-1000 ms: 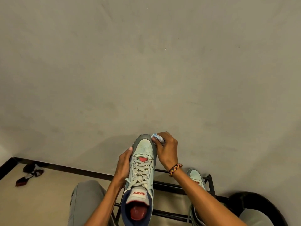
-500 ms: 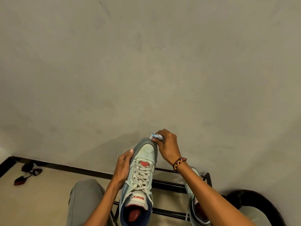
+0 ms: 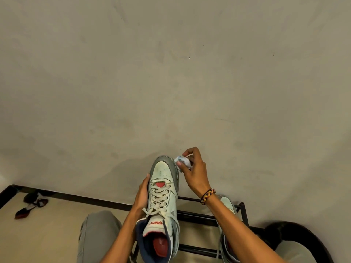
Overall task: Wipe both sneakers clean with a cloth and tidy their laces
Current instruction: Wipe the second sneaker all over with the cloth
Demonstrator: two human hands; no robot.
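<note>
Your right hand, pinching the balled cloth, has slid off the toe tip to the right edge of the held sneaker, so you seem to be moving from toe to sidewall. Your left hand grips its left side. The second sneaker waits on the black rack at your right, with free room above the toe before the far wall.

"Sparx" (red) on sneaker tongue
</note>
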